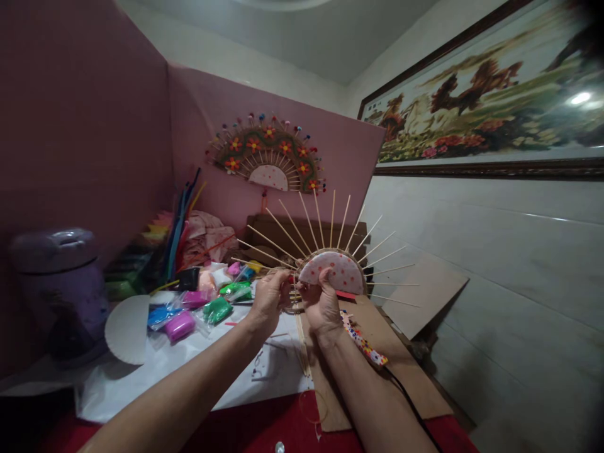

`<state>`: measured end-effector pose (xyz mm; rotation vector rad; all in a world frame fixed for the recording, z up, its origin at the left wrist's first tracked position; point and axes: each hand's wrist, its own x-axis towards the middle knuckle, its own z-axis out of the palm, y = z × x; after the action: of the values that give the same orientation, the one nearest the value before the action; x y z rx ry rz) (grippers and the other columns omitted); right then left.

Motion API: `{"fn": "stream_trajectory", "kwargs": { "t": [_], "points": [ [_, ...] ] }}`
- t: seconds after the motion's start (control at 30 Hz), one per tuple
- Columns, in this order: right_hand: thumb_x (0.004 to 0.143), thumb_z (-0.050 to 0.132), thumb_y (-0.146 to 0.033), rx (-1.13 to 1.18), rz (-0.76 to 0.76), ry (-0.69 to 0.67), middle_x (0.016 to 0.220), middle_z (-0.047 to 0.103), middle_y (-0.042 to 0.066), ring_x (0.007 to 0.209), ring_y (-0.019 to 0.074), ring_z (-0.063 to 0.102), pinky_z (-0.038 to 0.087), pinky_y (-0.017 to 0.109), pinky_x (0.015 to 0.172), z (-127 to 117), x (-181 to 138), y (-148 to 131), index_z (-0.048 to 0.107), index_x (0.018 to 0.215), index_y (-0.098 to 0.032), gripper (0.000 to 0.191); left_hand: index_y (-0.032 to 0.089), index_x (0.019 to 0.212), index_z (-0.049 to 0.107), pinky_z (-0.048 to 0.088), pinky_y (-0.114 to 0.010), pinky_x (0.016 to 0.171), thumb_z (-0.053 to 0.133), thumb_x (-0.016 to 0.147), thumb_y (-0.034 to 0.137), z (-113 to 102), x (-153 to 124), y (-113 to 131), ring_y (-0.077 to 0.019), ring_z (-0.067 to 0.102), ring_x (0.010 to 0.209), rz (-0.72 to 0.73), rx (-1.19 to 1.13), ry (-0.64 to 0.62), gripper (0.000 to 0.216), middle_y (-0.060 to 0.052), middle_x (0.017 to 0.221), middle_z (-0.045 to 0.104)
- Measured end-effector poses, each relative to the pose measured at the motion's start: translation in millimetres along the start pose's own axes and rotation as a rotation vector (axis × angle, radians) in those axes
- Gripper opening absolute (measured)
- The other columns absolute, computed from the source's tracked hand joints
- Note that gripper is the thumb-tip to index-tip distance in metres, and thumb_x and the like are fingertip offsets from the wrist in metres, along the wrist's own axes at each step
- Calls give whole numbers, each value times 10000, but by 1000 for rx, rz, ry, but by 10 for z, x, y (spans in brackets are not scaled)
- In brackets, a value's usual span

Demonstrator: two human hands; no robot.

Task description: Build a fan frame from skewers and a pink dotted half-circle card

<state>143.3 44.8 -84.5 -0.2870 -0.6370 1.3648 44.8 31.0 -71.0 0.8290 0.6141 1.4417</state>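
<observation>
**Stick fan (348, 269) held at centre**

At far left I have a purple lidded container (73, 296), the dark figure on its side too dim to make out. Next comes a white scalloped half-disc (126, 330), then bagged coloured clay (180, 325) in purple, blue, green and pink on a white sheet (278, 368). Behind, a decorated fan (270, 139) with orange flowers shows against a pink board (340, 145).

My left hand (272, 296) is curled, fingertips drawn together by the left end of the stick fan's rim; I can't tell whether they have hold of anything. The stick fan, a red-dotted half-round with thin sticks radiating out, lies just right of them. My right hand (324, 308) grips it from below, thumb on the dotted face.

Beside that wrist, a dot-patterned glue gun (363, 343) with a black cord rests on cardboard (401, 365). Farther right hangs a framed horse picture (448, 107); the characters in its upper left are too small to read.
</observation>
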Motion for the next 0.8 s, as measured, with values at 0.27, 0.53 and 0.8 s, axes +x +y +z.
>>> {"fn": "stream_trajectory", "kwargs": {
  "t": [0.27, 0.53, 0.8],
  "points": [
    [736, 657, -361, 38, -7, -21, 802, 711, -5, 627, 100, 623, 491, 192, 513, -7, 16, -32, 629, 891, -200, 225, 170, 535, 447, 115, -183, 331, 603, 660, 298, 1, -7, -32, -27, 171, 311, -8, -29, -45, 238, 98, 369, 281],
    [724, 666, -365, 93, 15, 3, 776, 699, -18, 610, 100, 612, 486, 189, 484, -27, 32, -2, 616, 854, -208, 210, 151, 538, 501, 134, -181, 327, 593, 651, 278, -12, 22, 32, -26, 183, 308, -42, 45, -21, 193, 86, 361, 311],
    [693, 684, -396, 103, 36, -13, 723, 674, -40, 580, 98, 585, 472, 192, 480, -47, 50, 8, 609, 831, -215, 240, 155, 533, 464, 118, -180, 330, 643, 664, 340, -47, 25, -20, -26, 195, 329, 24, 107, 1, 289, 89, 391, 307]
  ]
}}
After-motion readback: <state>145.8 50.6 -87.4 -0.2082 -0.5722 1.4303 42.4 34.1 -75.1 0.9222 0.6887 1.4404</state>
